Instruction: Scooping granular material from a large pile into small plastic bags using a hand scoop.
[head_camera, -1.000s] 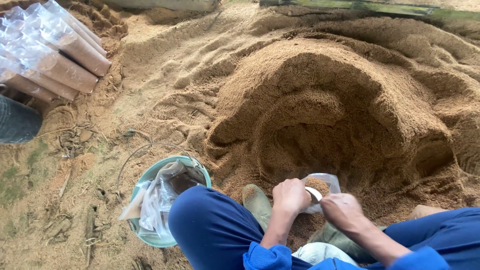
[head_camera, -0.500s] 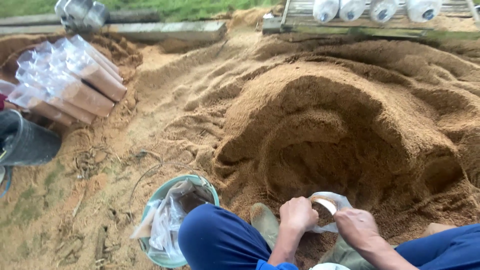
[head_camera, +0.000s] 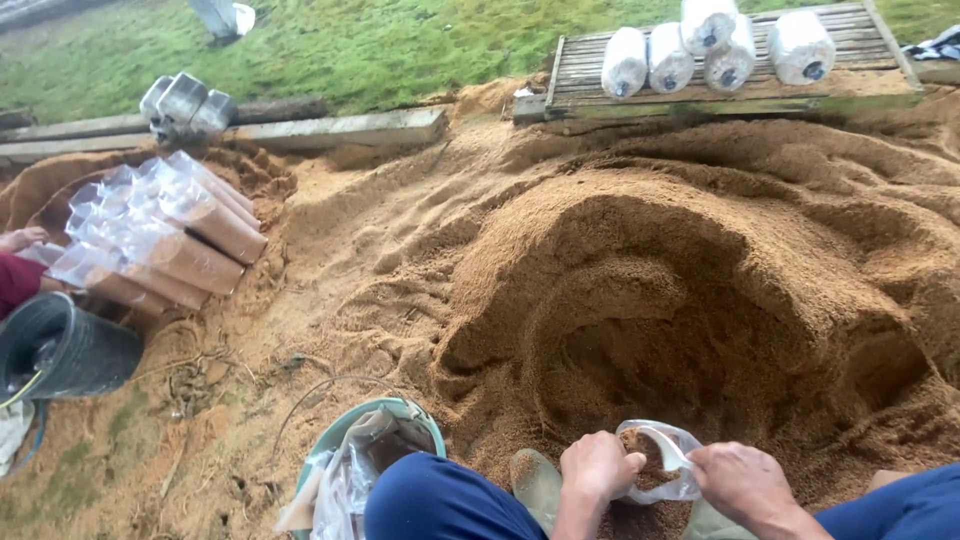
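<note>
While the sawdust heap (head_camera: 690, 300) spreads wide before us, hollowed out at its near face, we sit at its foot with a clear plastic bag (head_camera: 662, 462) held open between our hands. Beyond the heap, a wooden pallet (head_camera: 720, 85) carries four packed white bags (head_camera: 715, 45); off to the left a stack of filled brown bags (head_camera: 165, 235) lies on its side, so a good share of the filling looks done already. A dark bucket (head_camera: 65, 350) sits at the far left, and a green tub (head_camera: 375, 425) with loose plastic rests by our knee. Our left hand (head_camera: 595, 468) grips the bag's rim; our right hand (head_camera: 742, 482) pinches the opposite edge. The bag seems only partly filled, with packing left.
</note>
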